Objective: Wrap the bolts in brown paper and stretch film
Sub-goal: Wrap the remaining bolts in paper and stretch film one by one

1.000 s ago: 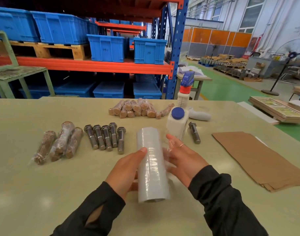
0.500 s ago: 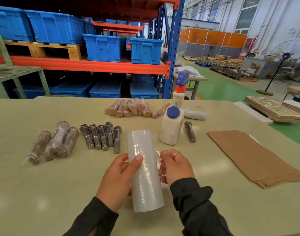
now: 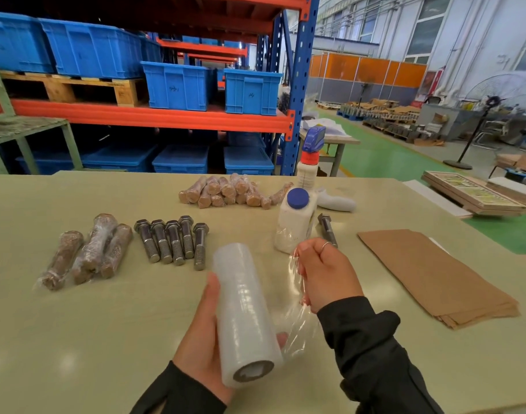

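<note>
pulling film off the roll above the bench

gripping the stretch film roll (image 3: 245,312) from below, the left hand (image 3: 203,339) has its palm under the roll, its thumb lying along the roll's left side and a fingertip showing past the right side near the cardboard core. the roll is raised off the table (image 3: 76,339), its open end toward the camera. just to the right, the right hand (image 3: 327,273) is closed into a loose fist, fingers curled on the loose sheet of film (image 3: 297,294), which stretches clear and wrinkled from the roll to that fist. a ring sits on one finger.

five bare bolts (image 3: 173,240) lie side by side on the table beyond the roll, heads away from the camera. left of them lie three wrapped bolts (image 3: 88,252), brown paper under shiny film. farther back is a heap of paper-wrapped bolts (image 3: 234,191). one single bolt (image 3: 327,228) lies beside a white bottle with a blue cap (image 3: 296,219), partly behind the right hand. a spray bottle (image 3: 309,162) stands behind that. the stack of brown paper sheets (image 3: 434,273) lies flat at the right, well apart from both hands.
</note>
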